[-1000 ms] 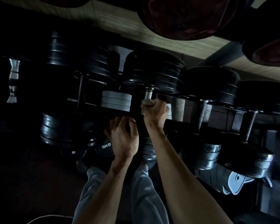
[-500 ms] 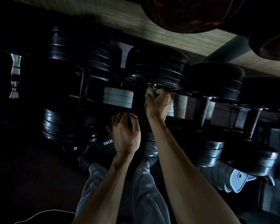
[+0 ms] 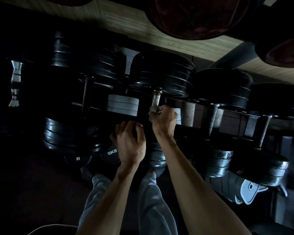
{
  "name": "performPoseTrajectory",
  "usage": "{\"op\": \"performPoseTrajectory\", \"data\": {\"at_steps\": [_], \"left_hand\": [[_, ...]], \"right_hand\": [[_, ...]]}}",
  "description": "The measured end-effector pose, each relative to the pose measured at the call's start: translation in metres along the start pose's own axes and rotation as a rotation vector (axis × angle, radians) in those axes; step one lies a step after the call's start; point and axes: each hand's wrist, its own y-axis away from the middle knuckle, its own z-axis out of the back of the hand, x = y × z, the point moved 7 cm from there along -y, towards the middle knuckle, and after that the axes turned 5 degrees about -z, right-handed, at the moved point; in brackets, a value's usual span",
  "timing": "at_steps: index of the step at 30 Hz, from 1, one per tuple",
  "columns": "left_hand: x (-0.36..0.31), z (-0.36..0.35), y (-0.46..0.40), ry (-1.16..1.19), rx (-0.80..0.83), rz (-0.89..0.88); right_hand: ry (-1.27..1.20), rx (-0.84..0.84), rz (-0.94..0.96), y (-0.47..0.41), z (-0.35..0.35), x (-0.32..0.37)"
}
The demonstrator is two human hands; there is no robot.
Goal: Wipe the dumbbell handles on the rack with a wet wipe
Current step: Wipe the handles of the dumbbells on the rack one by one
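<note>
Wrapped around the handle (image 3: 156, 99) of the middle dumbbell, the right hand (image 3: 164, 121) is clenched on a pale wet wipe (image 3: 153, 110), a fold of which shows just above the knuckles, pressed to the bar below the far black plates (image 3: 161, 73). Just beside and below it, the left hand (image 3: 130, 145) curls over something dark near the rack's front edge; in this dim light I cannot tell whether its fingers grip anything or only steady against the dumbbell's near end. To either side on the rack (image 3: 251, 116), other handles (image 3: 213, 116) stand bare. To do this stroke well, I would judge the wipe should stay fully closed round the bar and travel its whole length, twisting a little so the knurling is cleaned all round, with the other hand bracing the weight so it does not roll.
</note>
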Motion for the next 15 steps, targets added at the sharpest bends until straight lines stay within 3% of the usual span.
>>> {"op": "performPoseTrajectory", "data": {"at_steps": [6, 11, 15], "left_hand": [[0.000, 0.000, 0.000, 0.011, 0.005, 0.011], [-0.003, 0.001, 0.000, 0.026, 0.004, 0.007], [-0.005, 0.004, 0.000, 0.035, -0.010, 0.007]], "right_hand": [[-0.062, -0.115, 0.054, -0.022, 0.006, 0.021], [-0.006, 0.061, -0.010, -0.017, 0.010, -0.006], [-0.102, 0.054, -0.024, -0.022, 0.025, -0.019]]}}
